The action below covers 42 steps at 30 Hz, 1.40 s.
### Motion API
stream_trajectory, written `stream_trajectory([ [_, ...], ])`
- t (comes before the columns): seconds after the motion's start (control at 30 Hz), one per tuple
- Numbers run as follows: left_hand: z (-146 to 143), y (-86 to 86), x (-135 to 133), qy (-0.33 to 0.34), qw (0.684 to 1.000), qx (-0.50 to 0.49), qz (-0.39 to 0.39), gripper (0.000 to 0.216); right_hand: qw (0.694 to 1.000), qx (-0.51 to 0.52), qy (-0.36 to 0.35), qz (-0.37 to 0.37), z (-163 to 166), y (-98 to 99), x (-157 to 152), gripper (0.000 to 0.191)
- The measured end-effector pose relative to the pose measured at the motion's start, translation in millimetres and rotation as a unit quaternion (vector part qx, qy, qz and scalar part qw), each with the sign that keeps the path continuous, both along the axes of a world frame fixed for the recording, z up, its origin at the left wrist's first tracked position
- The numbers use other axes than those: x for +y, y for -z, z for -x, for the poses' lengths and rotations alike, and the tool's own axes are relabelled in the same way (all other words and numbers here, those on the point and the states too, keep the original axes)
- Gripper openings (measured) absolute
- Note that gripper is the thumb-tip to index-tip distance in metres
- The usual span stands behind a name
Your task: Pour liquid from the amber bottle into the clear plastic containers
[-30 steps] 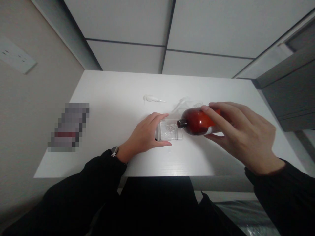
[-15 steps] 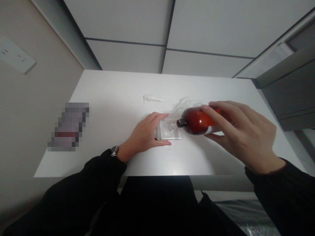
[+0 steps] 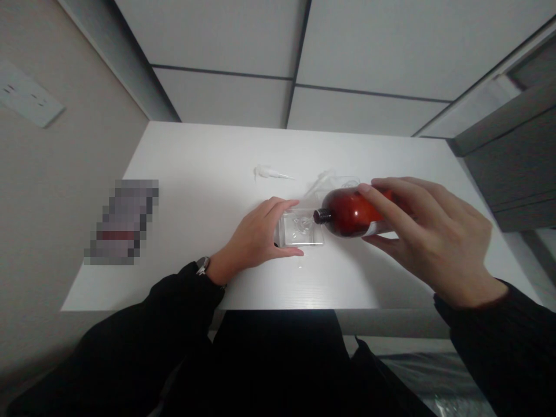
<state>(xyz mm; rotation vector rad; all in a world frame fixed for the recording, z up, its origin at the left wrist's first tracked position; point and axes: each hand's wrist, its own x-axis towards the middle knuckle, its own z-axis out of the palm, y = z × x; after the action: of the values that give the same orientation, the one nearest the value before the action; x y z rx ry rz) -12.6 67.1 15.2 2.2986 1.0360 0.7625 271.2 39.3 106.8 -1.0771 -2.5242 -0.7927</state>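
My right hand (image 3: 428, 240) grips a red-brown bottle (image 3: 350, 213), tipped on its side with its open dark neck pointing left. The neck hangs over a small clear square container (image 3: 300, 231) standing on the white table (image 3: 200, 191). A thin clear stream runs from the neck into the container. My left hand (image 3: 256, 237) wraps round the container's left side, thumb at the near edge and fingers at the far edge. Both arms wear black sleeves, and a watch shows on my left wrist.
A white pump top (image 3: 269, 172) lies on the table beyond the container. A clear plastic piece (image 3: 330, 182) lies behind the bottle. A blurred-out object (image 3: 122, 223) sits at the table's left edge. A wall with an outlet (image 3: 26, 95) is at left, grey cabinets at right.
The bottle and my right hand have drifted very slightly right and up. My left hand and the container have stayed put.
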Motion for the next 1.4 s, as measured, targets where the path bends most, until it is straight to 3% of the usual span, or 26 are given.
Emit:
stream_trajectory([
  [0.23, -0.1, -0.7, -0.2, 0.001, 1.0, 0.005, -0.003, 0.088, 0.999, 0.019, 0.004, 0.028, -2.1, 2.0, -0.2, 0.071],
  [0.7, 0.1, -0.6, 0.2, 0.001, 1.0, 0.005, -0.005, 0.087, 0.999, 0.013, 0.02, 0.027, -2.6, 1.9, -0.8, 0.069],
  [0.93, -0.3, -0.6, 0.0, -0.002, 1.0, 0.007, -0.003, 0.087, 0.995, 0.052, 0.02, 0.081, -4.0, 4.0, -1.8, 0.073],
  [1.4, -0.6, -0.2, 0.7, 0.004, 1.0, -0.004, -0.002, 0.086, 1.0, 0.002, 0.009, 0.015, -2.8, 3.3, -0.3, 0.067],
])
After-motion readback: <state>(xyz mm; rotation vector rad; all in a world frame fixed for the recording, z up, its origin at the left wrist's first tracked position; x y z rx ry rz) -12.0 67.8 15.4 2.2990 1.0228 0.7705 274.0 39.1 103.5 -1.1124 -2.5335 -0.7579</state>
